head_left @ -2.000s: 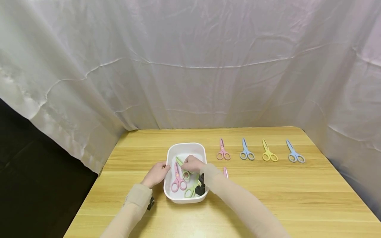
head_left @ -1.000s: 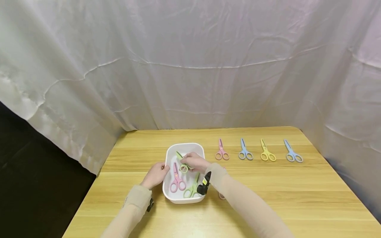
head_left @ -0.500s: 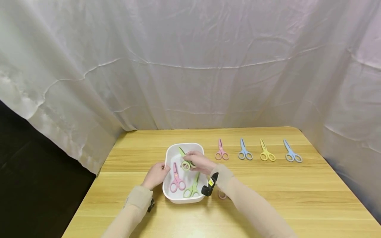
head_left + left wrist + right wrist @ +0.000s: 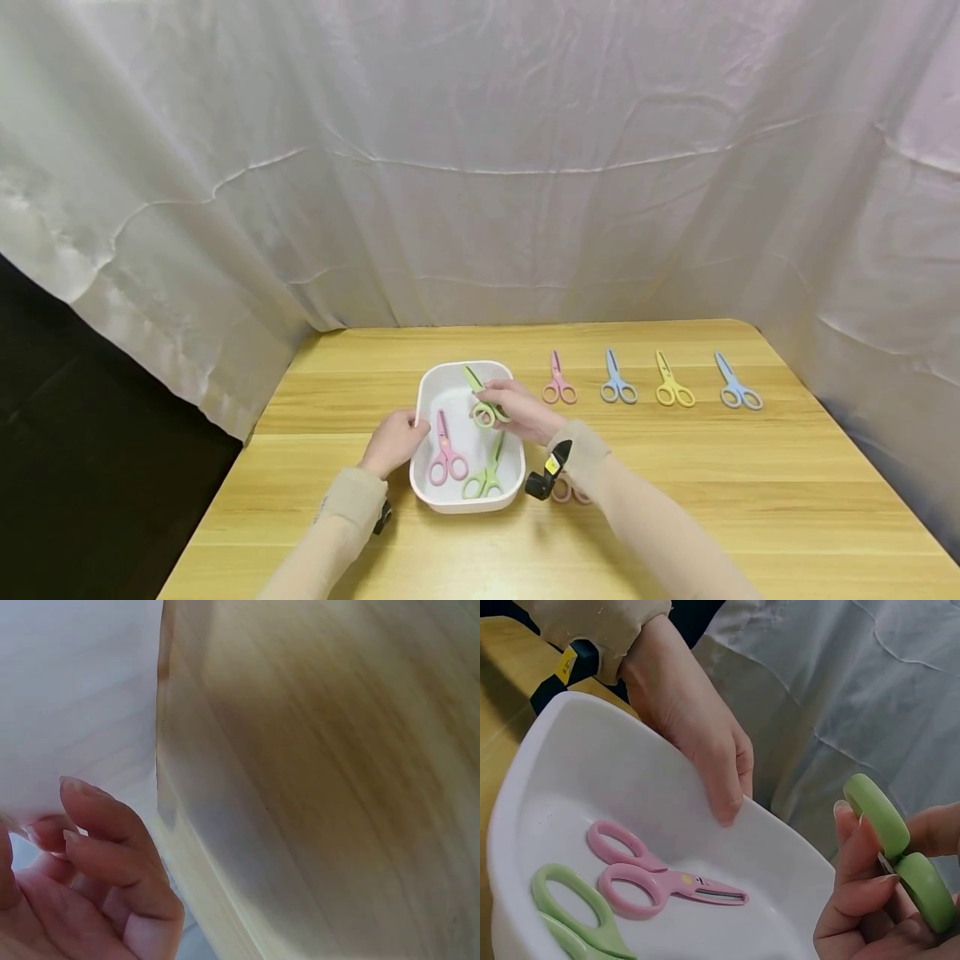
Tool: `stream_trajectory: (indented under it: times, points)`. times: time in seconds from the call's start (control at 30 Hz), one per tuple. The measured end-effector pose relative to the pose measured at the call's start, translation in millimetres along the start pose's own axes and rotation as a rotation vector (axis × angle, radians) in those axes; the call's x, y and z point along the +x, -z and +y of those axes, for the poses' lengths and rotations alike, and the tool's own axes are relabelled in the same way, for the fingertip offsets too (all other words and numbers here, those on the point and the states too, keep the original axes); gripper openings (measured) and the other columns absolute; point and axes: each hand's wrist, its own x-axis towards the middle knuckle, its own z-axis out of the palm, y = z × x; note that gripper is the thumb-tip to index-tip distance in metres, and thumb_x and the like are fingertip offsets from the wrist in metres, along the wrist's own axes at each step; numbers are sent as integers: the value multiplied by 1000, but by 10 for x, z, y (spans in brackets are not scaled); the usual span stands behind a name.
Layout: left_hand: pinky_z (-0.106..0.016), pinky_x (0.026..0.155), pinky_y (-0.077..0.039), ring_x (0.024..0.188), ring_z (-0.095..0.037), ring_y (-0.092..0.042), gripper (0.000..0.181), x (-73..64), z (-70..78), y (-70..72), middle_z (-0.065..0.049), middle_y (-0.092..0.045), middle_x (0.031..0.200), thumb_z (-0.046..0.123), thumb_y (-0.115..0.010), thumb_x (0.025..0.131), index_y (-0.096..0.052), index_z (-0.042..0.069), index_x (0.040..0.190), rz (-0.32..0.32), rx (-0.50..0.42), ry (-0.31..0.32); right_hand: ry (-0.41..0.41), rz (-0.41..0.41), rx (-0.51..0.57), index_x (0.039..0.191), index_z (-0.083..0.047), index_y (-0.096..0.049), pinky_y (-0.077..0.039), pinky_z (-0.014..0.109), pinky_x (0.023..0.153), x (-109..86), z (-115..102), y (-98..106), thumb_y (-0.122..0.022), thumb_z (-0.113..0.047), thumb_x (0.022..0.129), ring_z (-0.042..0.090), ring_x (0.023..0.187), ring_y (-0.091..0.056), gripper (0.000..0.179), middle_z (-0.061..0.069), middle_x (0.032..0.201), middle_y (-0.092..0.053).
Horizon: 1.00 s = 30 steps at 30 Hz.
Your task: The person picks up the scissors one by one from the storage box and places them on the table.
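Note:
My left hand (image 4: 395,442) grips the left rim of a white plastic bin (image 4: 422,487), its thumb over the edge and its curled fingers against the outer wall. Over the bin's right side, my right hand (image 4: 519,407) pinches green scissors (image 4: 484,414) near the handles, blades pointing away from me. In the right wrist view the green handle loops (image 4: 928,891) stick up between thumb and fingers. Pink scissors (image 4: 665,883) and a second pair of green scissors (image 4: 486,473) lie on the bin's floor.
On the wooden table (image 4: 675,500), a row at the back right holds pink scissors (image 4: 558,383), blue scissors (image 4: 617,382), yellow scissors (image 4: 672,385) and more blue scissors (image 4: 736,386). Pink handles (image 4: 562,491) show partly under my right forearm. A pale curtain (image 4: 480,242) hangs behind.
My right hand has lifted the green scissors from the bin's floor and moved right with them toward the right rim. The left hand stays on the left rim.

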Motion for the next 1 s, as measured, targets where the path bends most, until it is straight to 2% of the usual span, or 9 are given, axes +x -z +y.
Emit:
stream_trajectory:
  times: [0.17,0.3,0.43,0.6,0.77,1.0]
  points:
    - [-25,61,-51,72,-16,-63,29,-9,8,2,-9,-71,85,20,-53,95,-74,1,101,-4,5,1,-16,18,32,131,10,-49,-47,21,76,-38,13,60,-51,-14,102,10,83,-56,38,1,94,-57]
    - [-25,61,-49,71,-16,-62,27,-19,20,2,-9,-70,82,20,-54,95,-74,1,97,-8,7,14,-11,16,42,122,4,-55,-49,23,83,-73,24,100,-53,-15,101,10,86,-57,29,1,96,-56]
    - [-25,60,-48,71,-17,-61,28,-25,31,4,-9,-69,81,20,-54,94,-74,1,97,-13,8,23,22,-13,40,111,-2,-58,-49,21,77,-120,36,142,-52,-15,102,8,79,-56,17,-1,91,-59]
    - [-24,58,-47,70,-16,-60,29,-7,18,-4,-7,-68,79,21,-53,95,-74,1,98,-15,3,33,45,-59,60,112,-2,-54,-48,15,64,-172,37,205,-48,-15,104,5,67,-55,16,-2,84,-65]
    - [-24,56,-45,66,-15,-57,28,6,5,-14,-6,-64,74,21,-53,95,-74,1,95,-12,-7,31,41,-57,71,116,-1,-52,-49,16,65,-207,54,264,-48,-16,104,5,68,-55,20,-2,85,-66]
    - [-24,56,-43,66,-16,-54,28,-6,22,-12,-5,-61,71,21,-53,95,-73,2,92,-10,-5,47,37,-14,73,117,0,-55,-52,19,71,-260,72,315,-50,-15,103,7,72,-58,22,-1,86,-67]
